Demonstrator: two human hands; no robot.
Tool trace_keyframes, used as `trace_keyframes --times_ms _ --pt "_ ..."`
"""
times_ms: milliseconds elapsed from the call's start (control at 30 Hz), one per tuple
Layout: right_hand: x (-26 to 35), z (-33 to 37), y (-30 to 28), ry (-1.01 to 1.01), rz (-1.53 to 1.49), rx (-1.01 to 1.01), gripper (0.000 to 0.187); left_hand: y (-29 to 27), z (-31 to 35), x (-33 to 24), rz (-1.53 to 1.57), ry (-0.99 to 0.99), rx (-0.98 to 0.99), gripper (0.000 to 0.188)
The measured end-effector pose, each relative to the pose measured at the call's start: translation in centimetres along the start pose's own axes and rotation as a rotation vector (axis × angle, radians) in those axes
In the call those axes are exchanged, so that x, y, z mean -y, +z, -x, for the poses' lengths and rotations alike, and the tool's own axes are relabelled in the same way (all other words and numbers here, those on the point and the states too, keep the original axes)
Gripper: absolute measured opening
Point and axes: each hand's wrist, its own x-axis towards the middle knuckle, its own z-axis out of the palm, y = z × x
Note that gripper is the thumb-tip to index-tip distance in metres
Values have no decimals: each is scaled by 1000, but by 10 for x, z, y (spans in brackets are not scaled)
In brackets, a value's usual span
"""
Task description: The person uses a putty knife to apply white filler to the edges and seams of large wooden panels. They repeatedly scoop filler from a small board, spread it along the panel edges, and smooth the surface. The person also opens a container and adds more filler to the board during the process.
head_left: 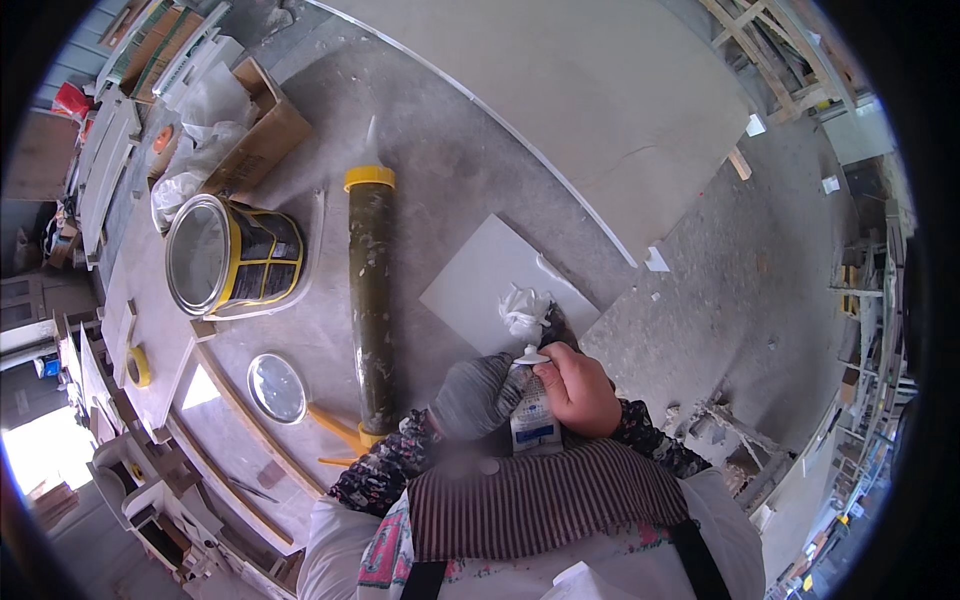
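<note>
My left hand, in a grey glove, is closed around the upper end of a white tube with blue print, held close to my striped apron. At the tube's top sits a white conical cap. My bare right hand is closed against the cap and upper end from the other side, its thumb near the cap's rim. Just beyond my hands, a crumpled white wad rests on a white square board. Something dark lies beside the wad, partly hidden.
To the left lies a caulking gun with a yellow collar and clear nozzle. Beyond it are a metal can, a round lid, a cardboard box and a roll of yellow tape. A large grey panel spans the far side.
</note>
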Motion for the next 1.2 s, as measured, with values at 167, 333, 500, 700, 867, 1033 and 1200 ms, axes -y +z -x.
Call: trace_keyframes --times_ms 167,333,500,700,867,1033,1200 --pt "-5 -9 -3 10 27 9 21 2 -7 -5 43 22 -56 28" --pt "-9 -14 -4 20 78 17 21 0 -11 -5 -1 -65 38 28" --pt "-10 -16 -5 -15 160 36 20 0 -12 -3 106 -112 39 30" --pt "-9 -17 -5 21 115 -7 19 6 -11 -10 2 -243 -3 37" --pt "-8 -11 -7 184 121 75 20 12 -7 -6 164 -176 -126 35" --pt "-1 0 -11 108 57 6 27 9 11 1 210 -139 91 51" --pt "4 7 -10 140 -15 -12 26 17 16 -2 458 -142 63 44"
